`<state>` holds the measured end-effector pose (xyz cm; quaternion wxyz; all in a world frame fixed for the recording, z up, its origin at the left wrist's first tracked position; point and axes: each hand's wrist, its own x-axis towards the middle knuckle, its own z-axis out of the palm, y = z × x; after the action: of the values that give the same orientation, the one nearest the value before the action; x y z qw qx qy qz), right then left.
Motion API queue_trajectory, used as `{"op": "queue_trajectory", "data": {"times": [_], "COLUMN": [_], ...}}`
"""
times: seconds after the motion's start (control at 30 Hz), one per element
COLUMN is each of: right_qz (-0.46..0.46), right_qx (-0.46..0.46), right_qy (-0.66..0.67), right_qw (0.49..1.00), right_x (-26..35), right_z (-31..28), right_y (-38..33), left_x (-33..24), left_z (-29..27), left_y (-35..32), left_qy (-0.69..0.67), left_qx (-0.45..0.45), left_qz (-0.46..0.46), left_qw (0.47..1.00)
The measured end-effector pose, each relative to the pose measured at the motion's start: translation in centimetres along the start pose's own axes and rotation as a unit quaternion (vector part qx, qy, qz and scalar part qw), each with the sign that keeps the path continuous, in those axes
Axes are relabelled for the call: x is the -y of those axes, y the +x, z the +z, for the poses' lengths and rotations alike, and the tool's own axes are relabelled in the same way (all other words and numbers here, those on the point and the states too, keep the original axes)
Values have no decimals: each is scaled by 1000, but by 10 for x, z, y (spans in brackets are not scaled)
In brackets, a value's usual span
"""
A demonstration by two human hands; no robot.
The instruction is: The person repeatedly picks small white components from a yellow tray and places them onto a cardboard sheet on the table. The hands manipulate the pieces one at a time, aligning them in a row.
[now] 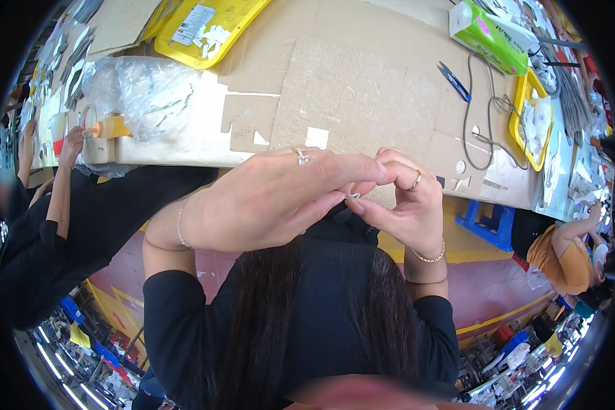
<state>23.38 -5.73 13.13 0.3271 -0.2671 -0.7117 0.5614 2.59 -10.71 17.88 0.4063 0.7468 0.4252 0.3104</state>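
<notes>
A tiny pale plastic piece [352, 196] sits pinched between both hands, above the near edge of the cardboard-covered bench [362, 89]. Left hand [273, 198] fingers press from its left, right hand [406, 205] fingers from its right; equally near.

A small white piece [352, 196], thin and pale, pinched between the fingertips of your left hand [273, 198] and your right hand [406, 205]; only a sliver shows between the fingers; it sits at your table's near edge, above your dark hair; shape cannot be told.
</notes>
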Motion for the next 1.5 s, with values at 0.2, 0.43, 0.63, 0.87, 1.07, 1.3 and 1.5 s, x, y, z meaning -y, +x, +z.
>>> {"op": "queue_trajectory", "data": {"times": [0.2,0.43,0.63,0.87,1.07,1.3,1.5], "right_qz": [-10,-2,0,31,149,204,187], "right_qx": [3,6,17,34,-16,-10,-16], "right_qy": [-16,-14,-2,45,214,237,177], "right_qw": [1000,1000,1000,998,965,950,966], "right_x": [0,0,-2,-14,-19,-18,-19], "right_z": [-1,-4,-8,-13,-20,-12,-1], "right_y": [0,0,0,-5,-12,-13,-11], "left_x": [0,0,3,14,34,36,37], "left_z": [0,2,6,7,9,9,7], "left_y": [2,6,4,6,13,13,12], "left_qy": [4,1,-53,-90,-389,-391,-360], "left_qx": [8,1,-30,-7,-7,-19,-17], "left_qz": [11,12,-59,-35,-195,-204,-202], "left_qw": [1000,1000,996,995,901,897,910]}}
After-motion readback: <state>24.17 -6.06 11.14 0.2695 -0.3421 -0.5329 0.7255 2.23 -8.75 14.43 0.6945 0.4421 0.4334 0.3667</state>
